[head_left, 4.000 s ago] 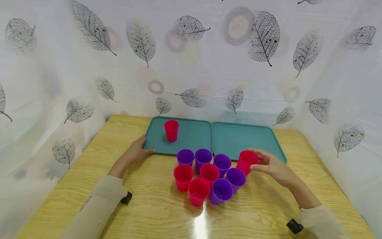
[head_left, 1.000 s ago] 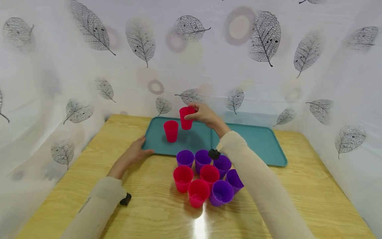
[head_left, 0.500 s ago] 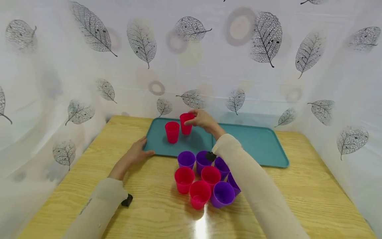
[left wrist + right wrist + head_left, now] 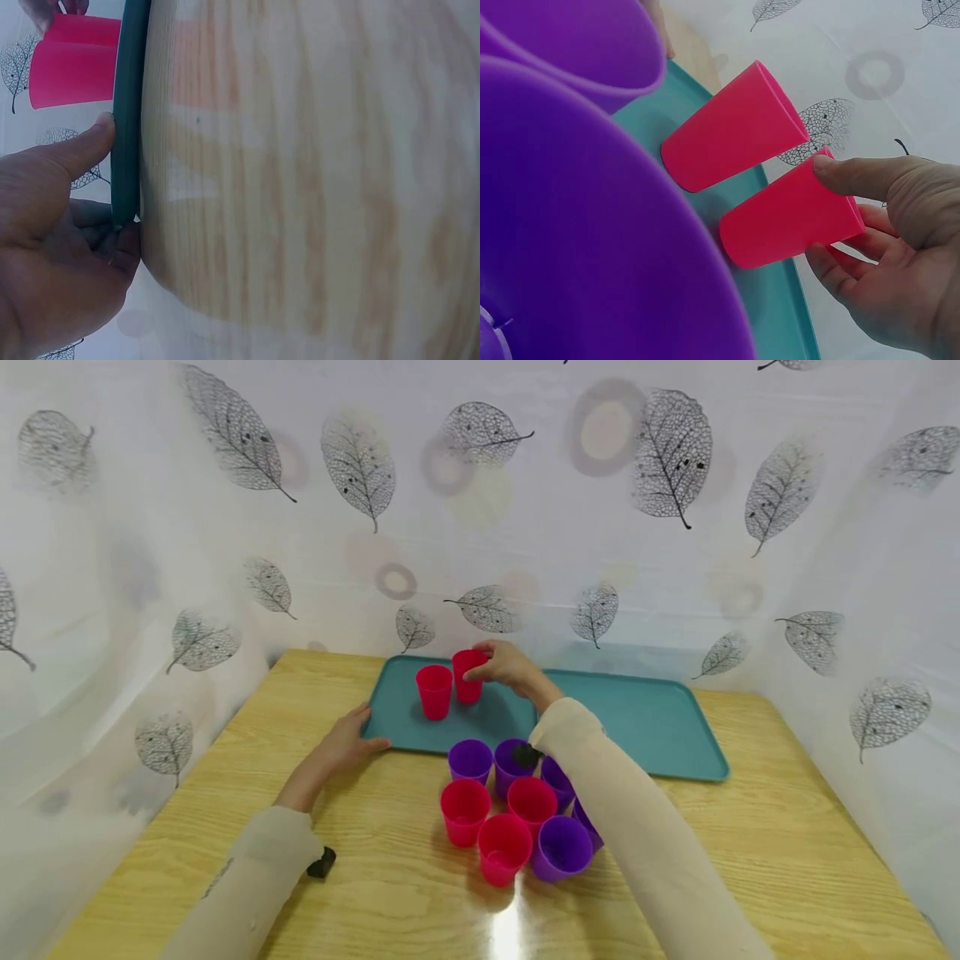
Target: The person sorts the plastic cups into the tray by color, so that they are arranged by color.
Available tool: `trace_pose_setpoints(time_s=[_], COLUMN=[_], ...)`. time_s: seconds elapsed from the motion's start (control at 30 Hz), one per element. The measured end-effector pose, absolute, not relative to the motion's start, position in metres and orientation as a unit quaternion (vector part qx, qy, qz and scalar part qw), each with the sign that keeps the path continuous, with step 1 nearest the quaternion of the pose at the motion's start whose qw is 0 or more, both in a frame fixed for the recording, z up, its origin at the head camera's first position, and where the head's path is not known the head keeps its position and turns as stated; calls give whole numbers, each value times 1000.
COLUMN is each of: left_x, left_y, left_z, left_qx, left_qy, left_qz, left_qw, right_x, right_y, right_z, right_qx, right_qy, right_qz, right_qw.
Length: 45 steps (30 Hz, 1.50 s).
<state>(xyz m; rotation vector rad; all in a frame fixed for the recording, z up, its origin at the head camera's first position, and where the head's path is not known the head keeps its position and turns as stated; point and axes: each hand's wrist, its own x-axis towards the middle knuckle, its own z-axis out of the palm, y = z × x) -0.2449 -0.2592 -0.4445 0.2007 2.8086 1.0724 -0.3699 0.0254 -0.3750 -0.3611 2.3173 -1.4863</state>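
Note:
My right hand pinches an upright red plastic cup near its rim, thumb on one side and fingers on the other. Its base is right at the surface of the left teal tray. Just left of it on that tray stands another red cup. At the tray's front left corner my left hand holds the rim. In the left wrist view, the thumb of the left hand presses the tray's edge while the other fingers bend around the corner.
In front of the trays, several upright cups crowd together on the wooden table, including a red cup and a purple cup. My right sleeve partly covers that group. A second teal tray adjoins on the right. Behind hangs a leaf-patterned curtain.
My right hand took a red cup from the right of the group, carried it left over the left tray, then lowered it beside the other red cup. My left hand stayed at the corner.

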Motion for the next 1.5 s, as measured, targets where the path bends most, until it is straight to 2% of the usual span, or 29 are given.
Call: trace_pose_setpoints(time_s=[0.57, 1.03, 1.27, 1.5], left_x=[-245, -245, -245, -243], left_y=[-256, -258, -259, -256], left_z=[-443, -442, -445, -443], left_qx=[66, 60, 64, 65], left_qy=[930, 928, 929, 931], left_qz=[354, 361, 358, 354], left_qw=[71, 74, 64, 68], right_x=[-369, -363, -343, -306], right_y=[34, 75, 90, 102], right_z=[-375, -335, -319, -313], right_qx=[-132, -168, -202, -248], right_qy=[831, 805, 794, 790], right_qz=[-506, -547, -552, -542], right_qw=[192, 156, 156, 145])
